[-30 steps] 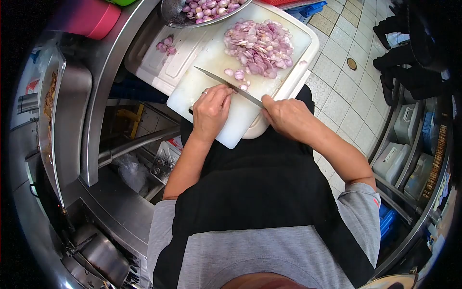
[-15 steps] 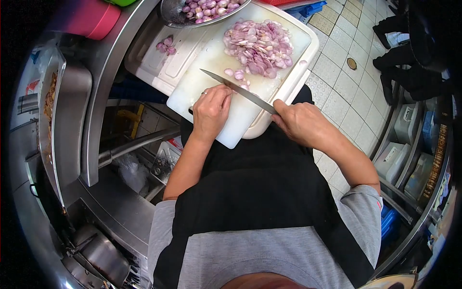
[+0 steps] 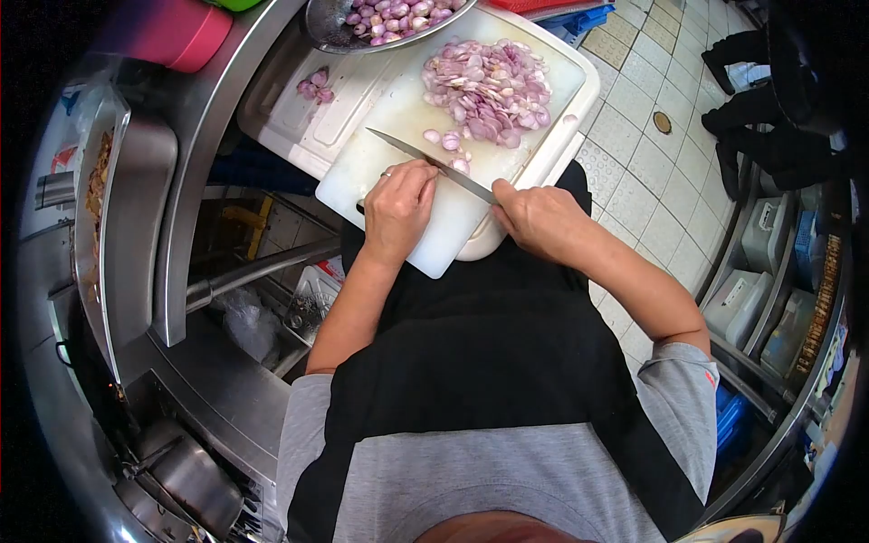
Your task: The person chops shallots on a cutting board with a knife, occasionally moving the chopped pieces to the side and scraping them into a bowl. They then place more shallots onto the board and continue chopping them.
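My right hand (image 3: 536,220) is wrapped round the handle of a knife (image 3: 457,177), whose long blade slants up and left over a white cutting board (image 3: 358,188). Against the near side of the blade, my left hand (image 3: 400,201) has its fingers curled and pressed together on a shallot, mostly hidden by fingers and blade. A few fresh shallot slices (image 3: 450,140) lie just beyond the blade. Farther back on the board is a big pile of sliced shallots (image 3: 489,89).
A metal bowl of whole peeled shallots (image 3: 330,36) stands at the back. The board rests on a larger cream plastic lid or tray (image 3: 288,127) with some purple scraps (image 3: 315,86). A steel counter (image 3: 186,195) runs along the left; another person's legs (image 3: 738,136) show at right.
The knife and my right hand have shifted left, so the blade tip reaches farther across the board. My left hand stays in nearly the same place.
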Tool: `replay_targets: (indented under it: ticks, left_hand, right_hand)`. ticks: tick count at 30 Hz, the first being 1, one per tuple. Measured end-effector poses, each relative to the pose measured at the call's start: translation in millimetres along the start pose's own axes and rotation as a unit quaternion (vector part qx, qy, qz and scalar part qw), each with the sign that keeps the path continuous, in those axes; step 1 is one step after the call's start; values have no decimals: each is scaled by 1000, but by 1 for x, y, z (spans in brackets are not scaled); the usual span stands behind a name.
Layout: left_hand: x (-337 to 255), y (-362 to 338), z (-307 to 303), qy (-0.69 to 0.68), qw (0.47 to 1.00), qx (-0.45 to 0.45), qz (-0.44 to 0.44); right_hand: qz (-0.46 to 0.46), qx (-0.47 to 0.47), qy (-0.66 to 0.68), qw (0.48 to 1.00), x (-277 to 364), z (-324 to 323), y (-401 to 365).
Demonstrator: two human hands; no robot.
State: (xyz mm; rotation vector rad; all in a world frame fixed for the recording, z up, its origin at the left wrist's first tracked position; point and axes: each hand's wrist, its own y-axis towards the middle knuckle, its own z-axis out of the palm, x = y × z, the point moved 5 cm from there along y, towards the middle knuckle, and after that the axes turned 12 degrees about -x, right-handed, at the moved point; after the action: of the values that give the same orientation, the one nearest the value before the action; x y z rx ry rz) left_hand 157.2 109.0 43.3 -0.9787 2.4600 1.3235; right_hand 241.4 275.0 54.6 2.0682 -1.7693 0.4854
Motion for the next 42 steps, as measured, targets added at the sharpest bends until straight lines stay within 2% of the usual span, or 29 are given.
replay_targets:
  ticks: [3,5,9,11,12,14,17,19,21,23,27,29,33,35,38,39,40,42]
  left_hand:
    - [-3,2,-1,4,1000,0,3]
    - [-6,7,-4,13,1000,-10,8]
    - [17,8,-7,-24,999,2,-30]
    - [55,14,-18,-19,991,-38,-123]
    - [73,20,-25,-18,976,-49,-213]
    - [114,35,-37,56,980,-75,-174]
    - [151,63,-45,88,974,-61,-201]
    - [165,76,-41,110,981,-80,-139]
    - [172,82,-33,124,982,-62,-127]
    - [179,84,-24,143,978,-10,-151]
    - [185,85,-20,173,969,-7,-176]
    - [190,82,-22,202,969,-24,-142]
    - [177,73,-29,233,950,-28,-207]
    - [150,61,-28,-10,958,-68,-277]
    - [62,33,-9,-159,946,49,-276]
    - [45,21,0,-205,935,98,-271]
    - [37,14,2,-209,934,104,-272]
    - [16,11,2,-81,987,99,-96]
  right_hand:
    - [-19,-22,3,1000,-1,3,16]
    - [7,2,9,1000,-10,1,26]
    - [34,-17,-9,999,-13,-26,25]
    - [46,1,-21,999,-9,-33,13]
    - [29,16,-14,999,-7,-33,4]
    - [4,49,2,999,-1,-30,-10]
    - [-4,95,19,995,0,-21,-18]
    - [1,106,28,994,-8,-14,-15]
    - [9,94,41,995,-20,-15,-9]
    - [44,55,29,997,-35,-20,-1]
    - [90,21,44,995,-60,-34,8]
    - [96,16,42,994,-63,-34,9]
    - [111,4,40,993,-62,-30,6]
    - [126,3,33,991,-61,-28,4]
    - [137,7,28,990,-57,-28,5]
    - [128,6,8,992,-56,-28,5]
    - [119,6,-11,993,-54,-27,4]
    - [106,-5,-37,994,-44,-27,-1]
